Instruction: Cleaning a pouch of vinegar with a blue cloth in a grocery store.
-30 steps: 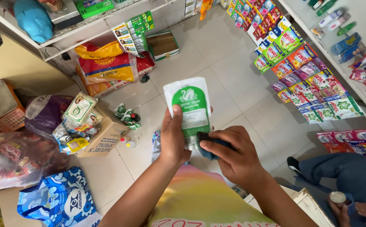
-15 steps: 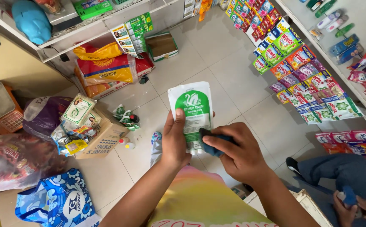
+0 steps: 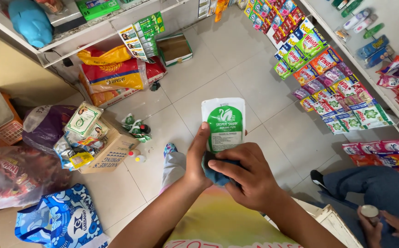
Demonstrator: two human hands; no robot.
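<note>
My left hand (image 3: 198, 156) grips a flat white pouch with a green label (image 3: 223, 121) by its lower left edge and holds it upright over the tiled floor. A dark blue cloth (image 3: 214, 173) is bunched under my right hand (image 3: 247, 177), which presses it against the bottom of the pouch. Both forearms reach up from the lower edge of the view.
A cardboard box of packets (image 3: 99, 146) stands on the floor at the left, beside plastic bags (image 3: 48, 124) and rice sacks (image 3: 112, 73) under a shelf (image 3: 94, 32). Hanging sachet strips (image 3: 328, 82) line the right. Another person (image 3: 383, 202) sits at the lower right holding a small jar.
The pouch has shifted slightly right and lower in the view. My right hand has slid over its bottom edge with the cloth. The other person's hand has moved at the lower right.
</note>
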